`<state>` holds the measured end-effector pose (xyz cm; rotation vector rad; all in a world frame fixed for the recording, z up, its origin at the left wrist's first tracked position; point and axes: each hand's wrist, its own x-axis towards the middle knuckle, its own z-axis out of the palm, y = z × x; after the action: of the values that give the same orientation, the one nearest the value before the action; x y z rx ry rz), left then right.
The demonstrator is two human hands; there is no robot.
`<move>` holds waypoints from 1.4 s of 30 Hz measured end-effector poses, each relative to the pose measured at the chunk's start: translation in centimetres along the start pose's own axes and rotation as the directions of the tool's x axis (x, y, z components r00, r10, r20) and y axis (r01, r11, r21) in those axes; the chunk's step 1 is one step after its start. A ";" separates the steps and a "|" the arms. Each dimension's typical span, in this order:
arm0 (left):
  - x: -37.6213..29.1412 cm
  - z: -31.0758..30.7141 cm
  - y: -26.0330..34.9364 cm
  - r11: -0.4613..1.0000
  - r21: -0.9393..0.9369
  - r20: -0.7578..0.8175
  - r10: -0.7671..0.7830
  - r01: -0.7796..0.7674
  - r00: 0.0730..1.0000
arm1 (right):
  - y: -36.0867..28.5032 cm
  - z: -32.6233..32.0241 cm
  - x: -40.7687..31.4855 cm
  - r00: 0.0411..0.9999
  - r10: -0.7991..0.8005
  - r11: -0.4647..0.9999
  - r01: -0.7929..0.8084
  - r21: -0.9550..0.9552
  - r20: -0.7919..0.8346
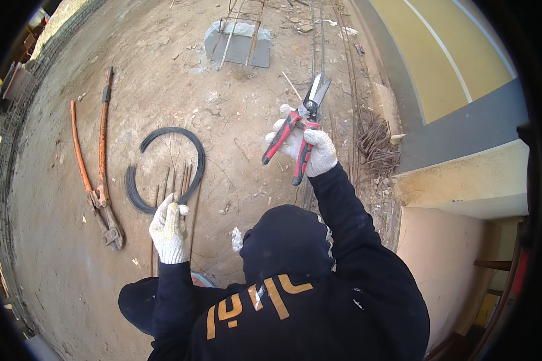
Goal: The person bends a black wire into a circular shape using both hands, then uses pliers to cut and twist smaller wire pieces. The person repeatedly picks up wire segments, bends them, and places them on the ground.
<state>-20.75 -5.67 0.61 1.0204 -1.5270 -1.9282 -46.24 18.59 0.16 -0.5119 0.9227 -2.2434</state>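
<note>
My right hand (pixel 314 146), in a white knit glove, holds a pair of shears (pixel 310 106) with red and black handles. The blades point away from me and stand apart, with a spring between the handles. My left hand (pixel 169 230), also gloved, is raised with its fingers curled over the near side of a coil of dark wire (pixel 201 158). Whether its fingers grip the wire or a rod is hidden. Several thin rusty steel rods (pixel 194 221) run along the ground below the left hand and under the coil.
Orange-handled bolt cutters (pixel 103 149) lie on the dirt ground at left. Ahead stands a grey concrete block (pixel 239 45) with a rebar frame (pixel 241 19) against it. Bent rusty steel pieces (pixel 379 142) are heaped by the wall (pixel 460 185) at right. Long bars (pixel 317 40) stretch ahead.
</note>
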 end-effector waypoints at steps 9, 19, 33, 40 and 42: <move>-0.1 0.7 -0.3 0.998 -0.064 0.023 0.022 -0.021 0.999 | 1.2 3.2 -6.3 0.874 -0.014 0.896 -0.204 -0.394 -0.485; -1.9 7.3 1.9 0.995 0.078 0.234 -0.075 0.058 0.969 | 0.8 5.4 -7.3 0.917 -0.206 0.126 -0.322 -0.938 -0.342; -2.5 15.8 2.2 0.454 0.423 0.536 0.572 -0.784 0.621 | -2.4 6.9 -7.8 0.941 -0.199 -0.241 -0.317 -0.917 -0.272; -1.2 17.8 3.2 0.482 0.286 0.587 0.595 -0.828 0.549 | -5.1 6.6 -9.6 0.913 -0.174 -0.280 -0.405 -0.870 -0.369; -2.5 18.2 2.6 0.376 0.311 0.707 0.522 -0.873 0.477 | -5.2 5.9 -10.5 0.894 -0.172 -0.128 -0.436 -0.891 -0.413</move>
<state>-33.80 6.57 5.60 -0.1452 -2.4925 -0.9788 -37.61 25.85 6.86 -0.4563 2.8296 -0.8435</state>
